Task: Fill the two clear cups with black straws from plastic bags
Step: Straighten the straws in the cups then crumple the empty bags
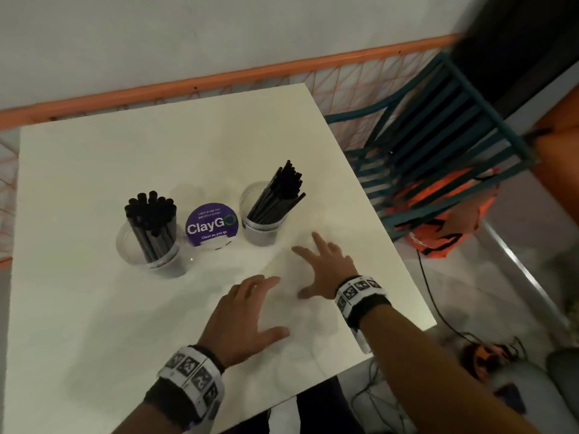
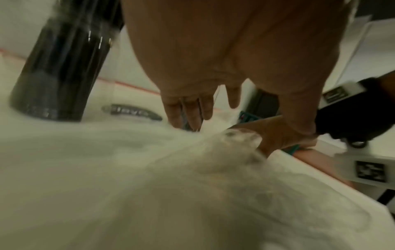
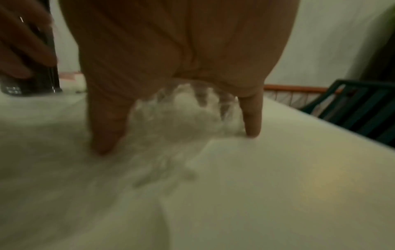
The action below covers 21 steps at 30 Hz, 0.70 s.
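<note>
Two clear cups stand on the white table (image 1: 94, 324), each packed with black straws: the left cup (image 1: 150, 245) with upright straws, the right cup (image 1: 261, 219) with straws leaning right. In front of them lies crumpled clear plastic bag material (image 1: 300, 321), faint against the table. My left hand (image 1: 250, 311) and right hand (image 1: 326, 270) are both spread flat over it with straight fingers. In the right wrist view the bag (image 3: 183, 116) bunches under my right hand (image 3: 171, 50), between two fingertips touching the table. The left wrist view shows my left hand (image 2: 213, 67) above the plastic (image 2: 235, 152), with the left cup (image 2: 59, 76) beside it.
A round purple ClayGo sticker (image 1: 211, 225) lies between the cups. A teal slatted chair (image 1: 438, 136) and an orange bag (image 1: 445, 214) sit off the table's right edge. Cables run over the floor at lower right. An orange rail (image 1: 219, 76) runs behind the table.
</note>
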Motion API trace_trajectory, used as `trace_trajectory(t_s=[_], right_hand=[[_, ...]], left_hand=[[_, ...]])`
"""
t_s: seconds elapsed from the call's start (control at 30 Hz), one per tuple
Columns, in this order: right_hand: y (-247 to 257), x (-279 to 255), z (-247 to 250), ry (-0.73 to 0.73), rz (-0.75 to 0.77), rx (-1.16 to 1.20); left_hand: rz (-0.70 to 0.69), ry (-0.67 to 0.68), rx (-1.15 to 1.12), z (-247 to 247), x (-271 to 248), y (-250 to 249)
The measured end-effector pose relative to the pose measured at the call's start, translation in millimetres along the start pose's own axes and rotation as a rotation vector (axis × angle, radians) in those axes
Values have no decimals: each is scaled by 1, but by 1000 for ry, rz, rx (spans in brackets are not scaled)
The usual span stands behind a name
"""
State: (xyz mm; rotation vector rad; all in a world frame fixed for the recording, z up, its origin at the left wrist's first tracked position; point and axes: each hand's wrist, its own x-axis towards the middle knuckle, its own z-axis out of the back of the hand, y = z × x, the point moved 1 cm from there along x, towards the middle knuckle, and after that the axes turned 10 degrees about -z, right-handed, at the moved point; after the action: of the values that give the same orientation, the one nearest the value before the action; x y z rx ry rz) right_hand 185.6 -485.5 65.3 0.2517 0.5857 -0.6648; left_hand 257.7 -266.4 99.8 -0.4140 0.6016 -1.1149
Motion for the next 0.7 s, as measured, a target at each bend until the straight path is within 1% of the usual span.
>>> trace_trajectory(t_s=[0.03,0.07,0.1,0.17,0.2,0.27,0.3,0.33,0.37,0.4,0.43,0.47,0.5,0.53,0.57,0.6,0.63,0.7], right_hand=[[1,-1,-6,-14,-17,38],[3,-3,-9,-56,-34,119],[4,-9,-9,-93,-32,225],[9,-25,-2,-111,13,440],[12,-35,4,-114,43,555],[17,-61,17,-97,99,861],[17,-75,23,-101,121,997],[15,-88,27,-132,137,1079],[10,-97,29,-193,148,1079],[1,-104,30,-297,150,982],[-12,-108,29,-426,124,825],[-29,-111,26,-538,91,722],[-47,-113,21,-595,75,729],[-66,-115,17,-582,89,823],[-84,-117,12,-517,117,940],[-103,-120,5,-452,144,1018],[-121,-121,-2,-433,156,1049],[-155,-121,-18,-514,112,983]], left_hand=[[69,34,-64,-10,6,4],[133,35,-160,-16,10,5],[183,-2,-303,-18,14,5],[244,-141,-671,-20,21,-5],[261,-208,-866,-20,26,-17],[309,-318,-1238,-20,38,-43],[338,-347,-1408,-21,46,-56],[378,-351,-1547,-19,55,-69],[439,-326,-1656,-17,64,-83],[471,-282,-1725,-14,73,-99],[474,-227,-1741,-13,81,-112],[471,-171,-1734,-16,89,-123],[478,-121,-1728,-17,96,-136],[495,-87,-1730,-21,102,-149],[520,-55,-1739,-26,108,-160],[527,-3,-1750,-33,114,-172],[529,56,-1750,-41,119,-185],[514,133,-1682,-61,129,-207]])
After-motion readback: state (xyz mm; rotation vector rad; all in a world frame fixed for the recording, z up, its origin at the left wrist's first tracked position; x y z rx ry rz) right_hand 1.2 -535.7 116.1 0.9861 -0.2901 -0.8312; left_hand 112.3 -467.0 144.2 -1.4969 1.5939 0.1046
